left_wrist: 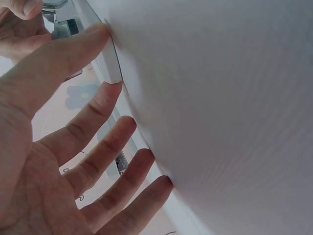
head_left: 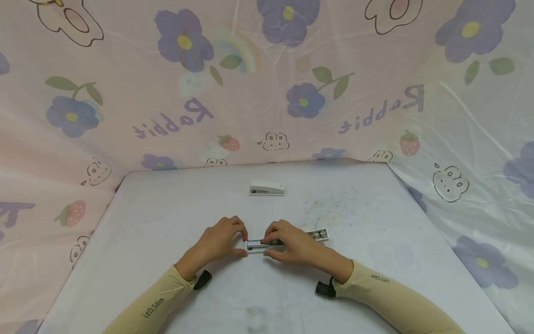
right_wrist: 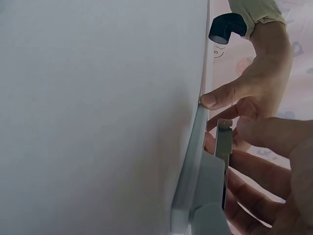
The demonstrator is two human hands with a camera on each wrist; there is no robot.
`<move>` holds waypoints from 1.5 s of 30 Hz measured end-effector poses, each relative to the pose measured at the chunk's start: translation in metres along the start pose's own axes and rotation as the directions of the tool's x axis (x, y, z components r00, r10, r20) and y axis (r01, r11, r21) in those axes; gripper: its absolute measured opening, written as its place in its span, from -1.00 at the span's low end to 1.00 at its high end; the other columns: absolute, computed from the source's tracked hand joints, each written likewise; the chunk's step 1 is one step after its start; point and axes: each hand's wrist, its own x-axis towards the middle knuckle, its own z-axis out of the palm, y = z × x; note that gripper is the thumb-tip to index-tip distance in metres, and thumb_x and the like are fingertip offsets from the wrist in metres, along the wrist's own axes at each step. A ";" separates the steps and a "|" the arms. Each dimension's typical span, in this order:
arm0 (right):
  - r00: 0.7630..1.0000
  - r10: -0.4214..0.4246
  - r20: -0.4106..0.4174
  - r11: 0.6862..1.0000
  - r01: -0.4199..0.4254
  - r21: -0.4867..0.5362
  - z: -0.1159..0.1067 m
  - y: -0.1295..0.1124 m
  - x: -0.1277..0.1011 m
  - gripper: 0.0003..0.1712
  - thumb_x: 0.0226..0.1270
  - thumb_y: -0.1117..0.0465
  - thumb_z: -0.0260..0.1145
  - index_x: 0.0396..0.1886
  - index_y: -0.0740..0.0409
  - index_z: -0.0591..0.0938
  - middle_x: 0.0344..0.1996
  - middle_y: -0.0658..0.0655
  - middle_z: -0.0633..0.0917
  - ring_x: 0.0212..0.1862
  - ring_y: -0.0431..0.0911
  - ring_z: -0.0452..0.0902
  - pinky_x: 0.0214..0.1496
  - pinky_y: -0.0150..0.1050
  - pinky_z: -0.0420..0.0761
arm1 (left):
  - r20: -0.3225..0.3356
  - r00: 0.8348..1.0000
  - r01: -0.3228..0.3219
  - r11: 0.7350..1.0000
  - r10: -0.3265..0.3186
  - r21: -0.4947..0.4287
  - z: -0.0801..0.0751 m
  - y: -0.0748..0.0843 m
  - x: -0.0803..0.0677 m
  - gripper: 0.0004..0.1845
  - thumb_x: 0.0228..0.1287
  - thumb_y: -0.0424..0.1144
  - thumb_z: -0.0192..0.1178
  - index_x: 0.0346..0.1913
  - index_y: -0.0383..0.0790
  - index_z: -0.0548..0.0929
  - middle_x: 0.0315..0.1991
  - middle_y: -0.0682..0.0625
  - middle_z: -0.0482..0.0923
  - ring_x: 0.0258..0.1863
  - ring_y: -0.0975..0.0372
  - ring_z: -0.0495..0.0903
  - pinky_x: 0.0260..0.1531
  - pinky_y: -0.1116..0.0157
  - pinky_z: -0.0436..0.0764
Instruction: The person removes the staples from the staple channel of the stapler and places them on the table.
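A white stapler (head_left: 256, 249) lies opened out on the table, its top cover (head_left: 323, 234) swung back to the right. My left hand (head_left: 223, 240) pinches the left end of its base between thumb and index finger; in the left wrist view the other fingers are spread out beside it. My right hand (head_left: 295, 244) reaches over the stapler's middle and holds it at the metal magazine (right_wrist: 224, 139), with the index finger against the magazine's side. The magazine's tip is raised above the base in the right wrist view. The right hand hides the hinge part in the head view.
A second white stapler (head_left: 267, 189), closed, stands farther back on the white table (head_left: 187, 195). Faint coloured marks stain the tabletop at the right. A printed curtain (head_left: 250, 106) hangs round the back and sides. Each wrist carries a black camera (head_left: 326, 289).
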 end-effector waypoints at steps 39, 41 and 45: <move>0.990 0.029 -0.141 0.998 -0.021 0.054 0.006 0.001 0.009 -0.90 0.46 0.14 0.53 -0.11 -0.05 0.79 -0.17 -0.13 0.76 -0.14 -0.16 0.67 -0.07 -0.20 0.70 | -0.012 1.000 -0.025 0.999 0.026 0.019 -0.001 -0.001 0.000 -0.66 0.07 -0.03 0.71 -0.25 0.07 0.70 0.11 0.07 0.62 0.19 -0.02 0.59 -0.27 -0.05 0.72; 0.989 0.026 -0.144 0.999 -0.019 0.050 0.006 0.002 0.010 -0.90 0.45 0.14 0.53 -0.12 -0.06 0.77 -0.19 -0.14 0.76 -0.16 -0.19 0.66 -0.09 -0.24 0.68 | -0.010 1.000 -0.021 1.000 0.021 0.015 -0.001 -0.001 0.000 -0.66 0.07 -0.03 0.71 -0.25 0.07 0.70 0.10 0.07 0.62 0.18 -0.01 0.59 -0.27 -0.05 0.72; 0.990 0.028 -0.136 0.999 -0.022 0.045 0.007 0.003 0.013 -0.89 0.43 0.17 0.54 -0.15 -0.10 0.76 -0.21 -0.16 0.75 -0.17 -0.21 0.65 -0.10 -0.30 0.64 | -0.004 1.000 -0.012 1.000 0.012 0.004 0.000 -0.001 0.000 -0.66 0.07 -0.03 0.71 -0.25 0.08 0.70 0.10 0.08 0.61 0.17 0.00 0.58 -0.26 -0.08 0.72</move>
